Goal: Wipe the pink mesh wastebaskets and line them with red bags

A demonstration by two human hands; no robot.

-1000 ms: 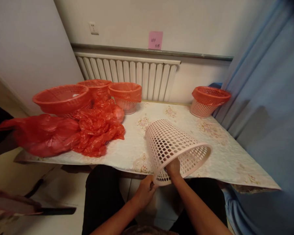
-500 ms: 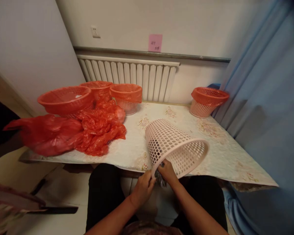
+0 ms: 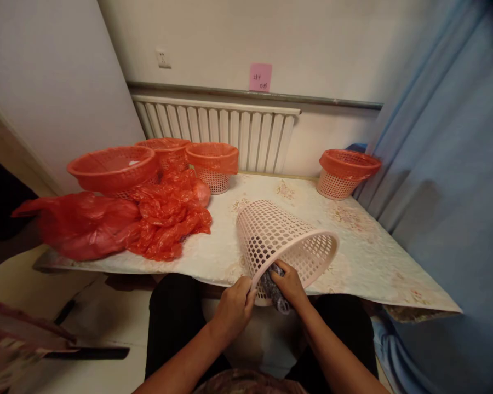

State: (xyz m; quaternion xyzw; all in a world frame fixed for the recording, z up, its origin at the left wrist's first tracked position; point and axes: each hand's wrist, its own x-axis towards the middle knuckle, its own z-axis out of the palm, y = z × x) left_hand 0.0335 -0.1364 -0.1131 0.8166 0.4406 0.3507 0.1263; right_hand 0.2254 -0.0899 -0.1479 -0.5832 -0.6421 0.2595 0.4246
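A pale pink perforated plastic wastebasket point(image 3: 267, 224) lies tilted on its side at the table's front edge, its mouth towards me and to the right. My left hand point(image 3: 235, 301) is closed on the basket's rim at the near left. Just inside the mouth, my right hand point(image 3: 288, 283) grips a bunched dark grey cloth point(image 3: 274, 290) against the inner wall. Part of the cloth hangs below the fingers.
Red bags point(image 3: 164, 219) lie heaped on the table's left side. Behind them stand several baskets lined with red bags, one a wide basket point(image 3: 113, 169). Another lined basket point(image 3: 345, 172) stands back right beside a blue curtain point(image 3: 439, 180). A radiator point(image 3: 254, 137) runs along the wall.
The basket has shifted slightly left and turned a little. My right hand has moved slightly right with the cloth, and more of the cloth shows. The left hand still holds the rim.
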